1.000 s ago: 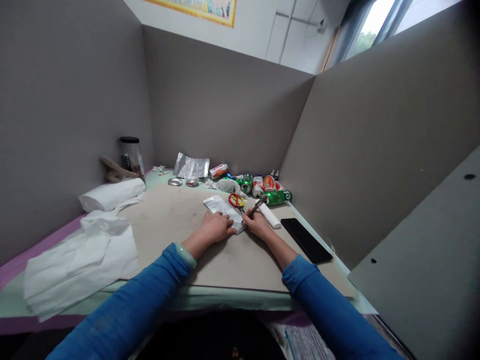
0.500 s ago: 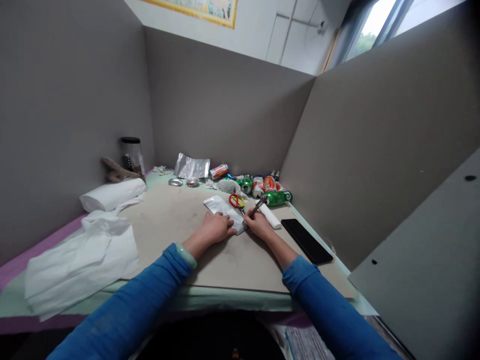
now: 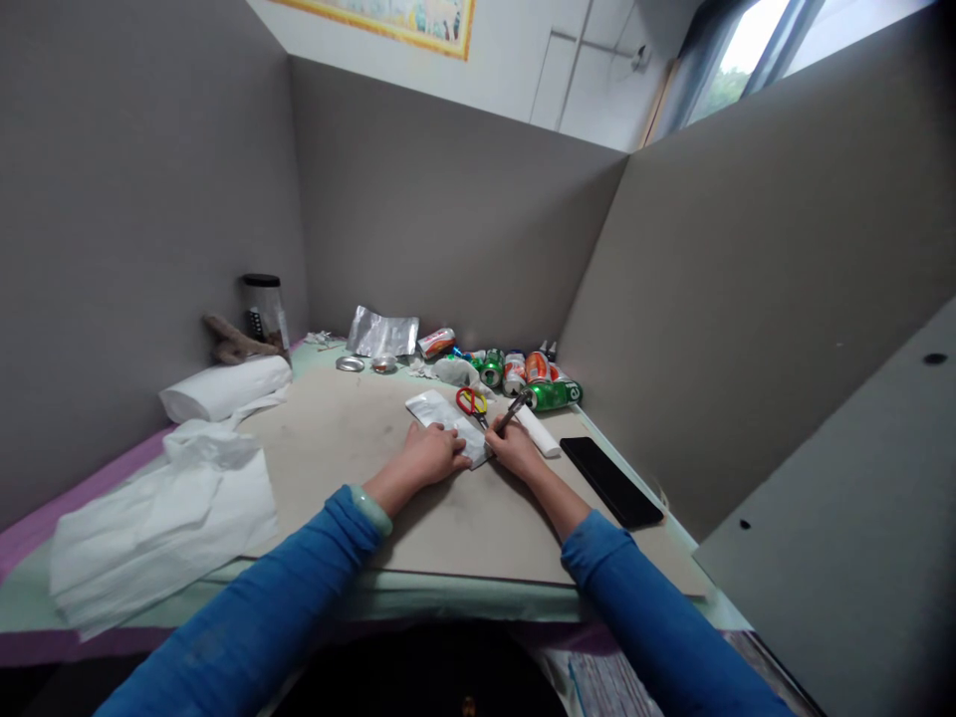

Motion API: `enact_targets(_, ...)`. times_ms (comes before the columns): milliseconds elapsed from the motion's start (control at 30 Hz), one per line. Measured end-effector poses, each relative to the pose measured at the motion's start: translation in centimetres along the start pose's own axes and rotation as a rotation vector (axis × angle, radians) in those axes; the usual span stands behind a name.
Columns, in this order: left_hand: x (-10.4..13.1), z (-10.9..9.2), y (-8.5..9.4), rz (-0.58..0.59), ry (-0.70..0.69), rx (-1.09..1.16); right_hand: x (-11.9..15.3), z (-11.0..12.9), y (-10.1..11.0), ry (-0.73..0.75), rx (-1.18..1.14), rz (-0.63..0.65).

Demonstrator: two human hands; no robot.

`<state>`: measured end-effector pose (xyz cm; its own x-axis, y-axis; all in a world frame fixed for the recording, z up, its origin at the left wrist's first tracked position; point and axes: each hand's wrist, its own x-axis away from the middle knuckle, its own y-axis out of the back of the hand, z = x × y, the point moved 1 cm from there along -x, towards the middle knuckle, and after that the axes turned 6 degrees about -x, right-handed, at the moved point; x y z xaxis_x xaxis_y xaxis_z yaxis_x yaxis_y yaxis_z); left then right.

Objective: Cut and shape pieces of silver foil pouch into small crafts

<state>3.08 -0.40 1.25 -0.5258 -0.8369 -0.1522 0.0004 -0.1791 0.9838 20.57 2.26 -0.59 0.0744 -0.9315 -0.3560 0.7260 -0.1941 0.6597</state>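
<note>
My right hand (image 3: pixel 515 447) is closed around a dark pen (image 3: pixel 514 411), held at a slant like for writing. Its lower end, hidden by my fingers, is at the right edge of a flat silvery sheet (image 3: pixel 433 406). On the left part of that sheet my left hand (image 3: pixel 429 454) lies flat, fingers stretched out and pressing on it. Just beyond the sheet rest scissors (image 3: pixel 471 401) with red and yellow handles. Right of the pen lies a white roll (image 3: pixel 539 434), partly behind my right hand.
Several drink cans (image 3: pixel 536 366) lie at the back right. A black phone (image 3: pixel 610 480) is right of my right hand. White cloth (image 3: pixel 168 518) and a paper roll (image 3: pixel 228 388) lie left. Behind stands a lidded jar (image 3: pixel 263 309). Grey panels (image 3: pixel 448 189) enclose the table.
The pen's upper end has shifted very slightly in my right hand. My left hand stays in place on the silvery sheet.
</note>
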Motion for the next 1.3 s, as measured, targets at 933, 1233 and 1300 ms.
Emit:
enact_targets(933,-0.1,1.6,-0.6,0.026,-0.096,0.107,-0.5,-1.3,0.4,-0.014,-0.525,-0.037)
enact_targets(1233,-0.1,2.9,0.0,0.086,-0.074,0.150,0.6,0.0,0.2,0.221,-0.099,0.115)
enact_targets(1300,0.0,3.3,0.0,0.079,-0.032,0.143,0.9,0.5,0.2,0.267,-0.015,0.127)
